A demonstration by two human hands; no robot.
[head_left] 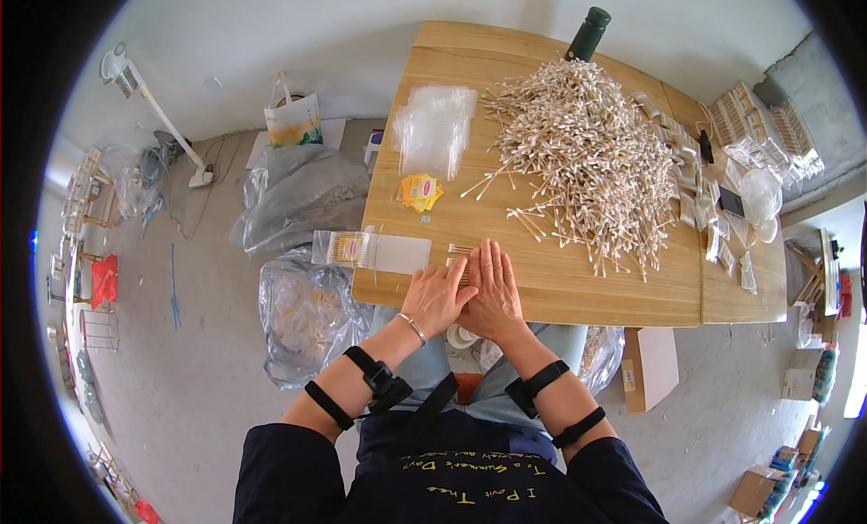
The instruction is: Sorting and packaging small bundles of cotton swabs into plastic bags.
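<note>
At the table's front edge a small row of cotton swabs (458,249) lies on the wood, partly hidden beneath my hands. My left hand (432,298) rests on its left side, fingers a little bent and apart, the thumb touching the other hand. My right hand (492,294) lies flat over the row, its fingers stretched forward side by side. Left of them is a clear plastic bag (402,253), with a swab-filled packet (348,249) at its left end overhanging the table edge. Yellow-orange cards (419,192) are stacked farther back.
A large heap of loose cotton swabs (587,154) covers the table's right half. Clear bags (435,131) are stacked at the back left, and a dark green bottle (589,35) stands behind. Small filled packets (691,199) and a phone (731,202) lie right. Plastic sacks (312,316) sit left of the table.
</note>
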